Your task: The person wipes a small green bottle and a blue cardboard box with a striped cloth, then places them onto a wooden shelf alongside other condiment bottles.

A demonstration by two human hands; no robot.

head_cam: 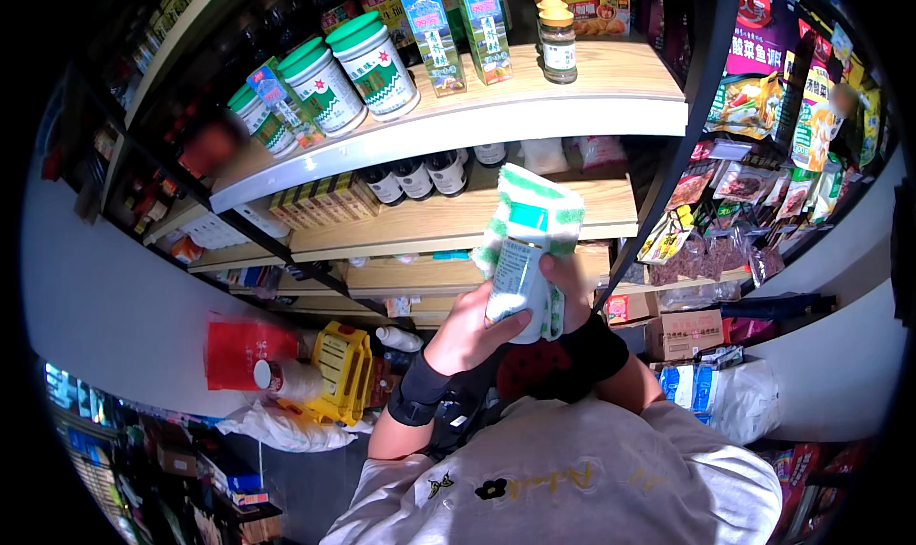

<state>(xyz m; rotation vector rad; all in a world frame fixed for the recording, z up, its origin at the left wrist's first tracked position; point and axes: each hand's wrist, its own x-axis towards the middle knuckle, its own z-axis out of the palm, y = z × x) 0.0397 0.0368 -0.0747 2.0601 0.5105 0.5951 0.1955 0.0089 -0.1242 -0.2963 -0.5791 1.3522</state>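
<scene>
In front of my chest, my left hand (pixel 465 334) is wrapped around the lower part of a white container (pixel 517 276) with a green band near its top and small print on its side. A green-and-white striped cloth (pixel 562 212) lies behind and around the container's upper end. My right hand (pixel 569 284) grips this cloth against the container's right side; most of its fingers are hidden behind. Above both hands, white canisters with green lids (pixel 373 65) stand on the upper wooden shelf (pixel 608 72), beside upright thin cartons (pixel 433 40) and a yellow-capped spice jar (pixel 559 51).
On the lower shelf are dark bottles (pixel 445 173) and a row of patterned boxes (pixel 325 201). Seasoning packets (pixel 751 105) hang at right. A red bag (pixel 247 352), yellow packages (pixel 342 369) and a cardboard box (pixel 685 334) sit lower down on either side.
</scene>
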